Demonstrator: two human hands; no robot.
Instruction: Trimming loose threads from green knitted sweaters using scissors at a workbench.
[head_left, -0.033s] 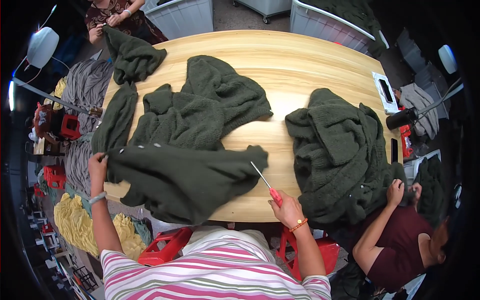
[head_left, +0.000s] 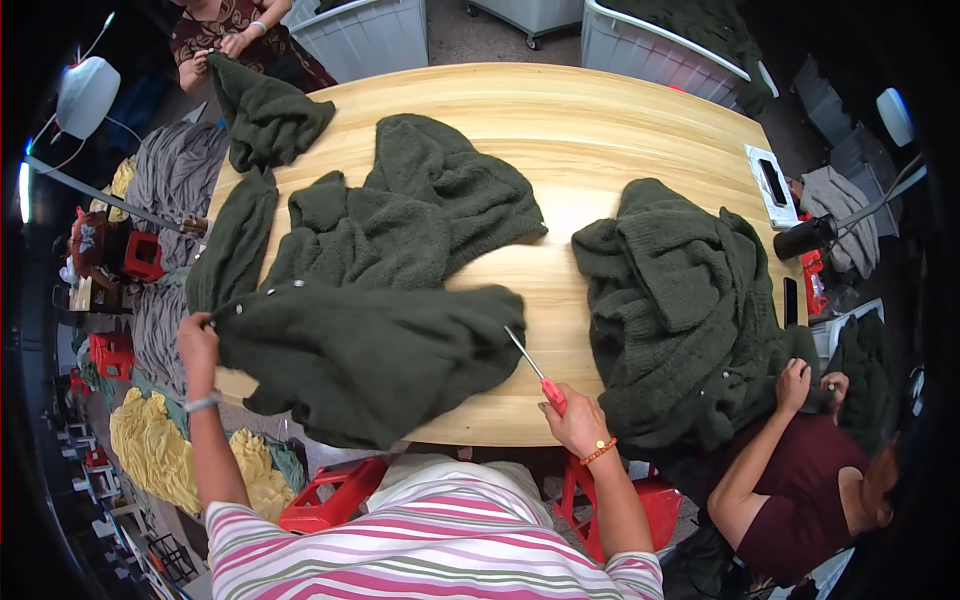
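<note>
A dark green knitted cardigan [head_left: 370, 365] with pale buttons along its upper left edge spreads across the near edge of the table. Its left corner is pinched in my left hand [head_left: 198, 342], fingers closed. My right hand [head_left: 577, 422] is wrapped around red-handled scissors [head_left: 526, 355], whose slim metal blade points up and left, its tip at the cardigan's right side. The finger loops are hidden in my palm. Behind the held garment lies another dark green knit [head_left: 430, 215], crumpled. To my right is a large heap of dark green knitwear [head_left: 680, 300].
Around the wooden table [head_left: 560, 110], one co-worker's hands [head_left: 236, 42] hold a green knit at the far left, and another person [head_left: 800, 470] handles green knitwear at the right. A red stool [head_left: 330, 495] stands near me. Lamps flank both sides; grey bins stand beyond.
The cardigan's right end has dropped and drawn slightly left, and its buttoned edge has shifted. My left hand is a little lower; my right hand has barely moved.
</note>
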